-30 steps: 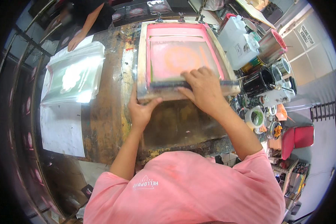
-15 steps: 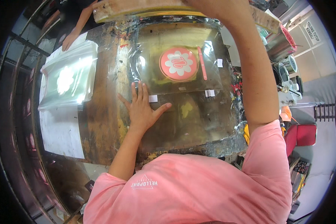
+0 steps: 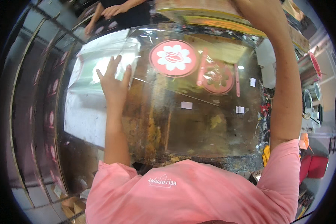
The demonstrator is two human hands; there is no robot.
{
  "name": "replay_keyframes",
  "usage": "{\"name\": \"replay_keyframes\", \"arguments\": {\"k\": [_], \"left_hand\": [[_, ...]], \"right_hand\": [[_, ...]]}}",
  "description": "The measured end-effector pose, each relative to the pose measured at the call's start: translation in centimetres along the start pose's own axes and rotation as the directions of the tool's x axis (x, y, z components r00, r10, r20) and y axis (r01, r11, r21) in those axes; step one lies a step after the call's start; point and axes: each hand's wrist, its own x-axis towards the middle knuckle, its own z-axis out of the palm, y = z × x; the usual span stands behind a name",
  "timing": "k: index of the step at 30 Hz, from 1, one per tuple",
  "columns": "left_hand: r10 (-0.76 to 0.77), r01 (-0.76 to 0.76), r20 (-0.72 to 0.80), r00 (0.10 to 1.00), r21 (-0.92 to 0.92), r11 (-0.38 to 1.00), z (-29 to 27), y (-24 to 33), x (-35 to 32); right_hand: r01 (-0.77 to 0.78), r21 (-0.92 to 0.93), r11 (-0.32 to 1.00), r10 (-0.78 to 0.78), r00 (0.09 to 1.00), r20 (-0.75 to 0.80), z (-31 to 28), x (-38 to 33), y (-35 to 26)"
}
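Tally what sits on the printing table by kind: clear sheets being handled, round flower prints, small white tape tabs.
Clear plastic sheet under the left hand: 1
Round red flower prints: 2
White tape tabs: 3
Total: 6

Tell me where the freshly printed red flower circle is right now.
In the head view, the red flower circle sits on a clear plastic sheet at upper centre, just right of the left hand and below the raised screen frame.

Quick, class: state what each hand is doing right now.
Left hand: open, flat on the clear printed sheet.
Right hand: raised on the lifted screen frame; grip cannot be told.
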Motion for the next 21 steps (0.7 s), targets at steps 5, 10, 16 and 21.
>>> {"name": "replay_keyframes", "arguments": {"k": [5, 10, 16, 21], "left_hand": [[-0.120, 0.115, 0.002, 0.993, 0.243, 0.963, -4.1, -12.6, 3.3], [-0.439, 0.357, 0.076, 0.895, 0.467, 0.809, -5.4, -17.5, 3.6], [0.062, -0.152, 0.242, 0.968, 0.376, 0.914, -7.0, -13.9, -4.1], [-0.006, -0.090, 0.255, 0.967, 0.363, 0.928, -4.9, -12.3, -5.4]], "right_hand": [[-0.064, -0.082, 0.995, 0.063, 0.998, -0.008, 0.5, -0.9, -0.1], [0.018, -0.117, 0.993, -0.009, 0.997, 0.076, 1.4, -1.6, 1.1], [-0.101, -0.038, 0.994, 0.104, 0.991, 0.079, 1.2, -2.3, 0.3], [-0.065, -0.062, 0.996, 0.069, 0.996, 0.060, 0.3, -1.2, -0.2]]}}
